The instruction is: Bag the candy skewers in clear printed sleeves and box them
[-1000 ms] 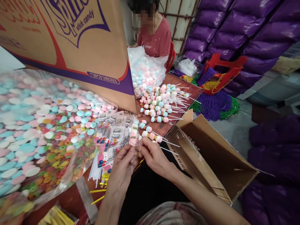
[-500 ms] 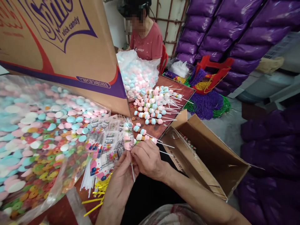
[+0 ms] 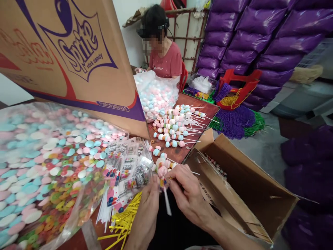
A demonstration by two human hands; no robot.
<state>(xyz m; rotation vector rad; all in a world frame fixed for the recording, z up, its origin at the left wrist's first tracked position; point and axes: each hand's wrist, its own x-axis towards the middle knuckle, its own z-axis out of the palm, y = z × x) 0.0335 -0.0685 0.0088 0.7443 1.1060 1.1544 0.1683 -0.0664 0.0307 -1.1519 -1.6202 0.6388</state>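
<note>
Between my two hands is a wrapped marshmallow skewer (image 3: 163,171), pink candy at the top and its white stick (image 3: 168,205) pointing down toward me. My left hand (image 3: 145,208) pinches the wrapper's lower end from the left. From the right, the fingers of my right hand (image 3: 191,196) close on the same gathered part; whether a tie is in them I cannot make out. Just left lie printed clear wrappers (image 3: 127,163), with white sticks (image 3: 104,215) and yellow twist ties (image 3: 127,211) below them. Beyond my hands, several finished skewers (image 3: 174,121) lie on the red-brown table (image 3: 201,102).
A big clear bag of marshmallows and gummy rings (image 3: 52,166) covers the left side. Behind it stands a tall printed carton (image 3: 91,69). An open cardboard box (image 3: 241,184) sits at the right, some skewers inside. A person (image 3: 166,57) sits across, near another marshmallow bag (image 3: 156,93).
Both hands have shifted slightly right with the skewer, and the wrapper's lower end is now gathered around the stick. More yellow ties show beside my left hand. The whole view has tilted up somewhat.
</note>
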